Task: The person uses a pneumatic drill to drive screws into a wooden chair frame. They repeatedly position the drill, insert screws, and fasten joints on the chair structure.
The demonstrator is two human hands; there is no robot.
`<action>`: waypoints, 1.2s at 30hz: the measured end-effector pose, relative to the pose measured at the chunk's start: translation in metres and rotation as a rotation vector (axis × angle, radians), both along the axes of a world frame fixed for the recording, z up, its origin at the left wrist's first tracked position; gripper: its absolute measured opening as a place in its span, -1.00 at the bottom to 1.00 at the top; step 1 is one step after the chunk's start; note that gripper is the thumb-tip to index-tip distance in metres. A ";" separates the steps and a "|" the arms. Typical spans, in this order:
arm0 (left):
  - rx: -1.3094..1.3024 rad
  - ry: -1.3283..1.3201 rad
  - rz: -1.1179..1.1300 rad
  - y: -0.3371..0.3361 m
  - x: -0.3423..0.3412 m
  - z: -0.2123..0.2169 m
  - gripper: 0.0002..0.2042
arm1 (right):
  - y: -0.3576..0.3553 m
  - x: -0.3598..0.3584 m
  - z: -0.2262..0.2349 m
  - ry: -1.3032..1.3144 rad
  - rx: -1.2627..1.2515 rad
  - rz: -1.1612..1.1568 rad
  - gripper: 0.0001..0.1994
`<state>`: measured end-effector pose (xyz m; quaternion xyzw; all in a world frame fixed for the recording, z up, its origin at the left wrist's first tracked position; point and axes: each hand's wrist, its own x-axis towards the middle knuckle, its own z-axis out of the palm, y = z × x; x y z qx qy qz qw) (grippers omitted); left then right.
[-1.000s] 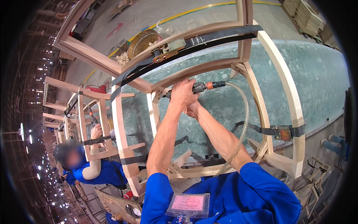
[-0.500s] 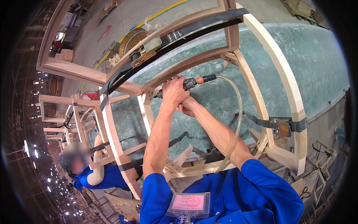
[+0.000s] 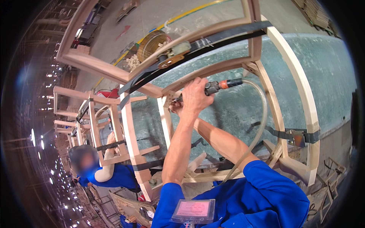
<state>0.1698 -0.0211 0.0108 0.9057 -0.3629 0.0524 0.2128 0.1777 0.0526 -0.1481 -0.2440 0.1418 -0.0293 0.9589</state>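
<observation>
At the left, a co-worker in blue clothing (image 3: 119, 176) works on another wooden frame (image 3: 93, 121). Next comes the pale wooden chair frame (image 3: 128, 121). The right hand (image 3: 176, 109) is by its inner corner, mostly hidden; I cannot tell its grip. The left hand (image 3: 195, 95) closes around the grey air-powered driver with orange ring (image 3: 212, 88), probably to steady it. Black straps (image 3: 243, 29) seemingly hold the joints. I count one driver, one clear hose (image 3: 264, 110), two metal buckles (image 3: 297, 138).

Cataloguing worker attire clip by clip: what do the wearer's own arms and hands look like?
Bright-blue fabric short sleeves end near the elbows, leaving the forearms bare. The left hand is ungloved, its wrist without a watch; the partly hidden right hand shows no glove.
</observation>
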 end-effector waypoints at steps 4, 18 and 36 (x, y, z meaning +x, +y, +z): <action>-0.075 -0.026 -0.046 -0.018 -0.022 0.045 -0.64 | -0.007 0.021 0.007 -0.043 -0.133 -0.177 -0.75; -0.513 -0.303 0.227 0.090 -0.133 0.125 -0.66 | 0.011 -0.106 0.120 -0.218 -0.590 0.440 -0.63; -2.102 -0.193 0.728 0.294 -0.604 -0.035 -0.64 | -0.076 -0.500 -0.014 0.012 -1.240 1.754 -0.76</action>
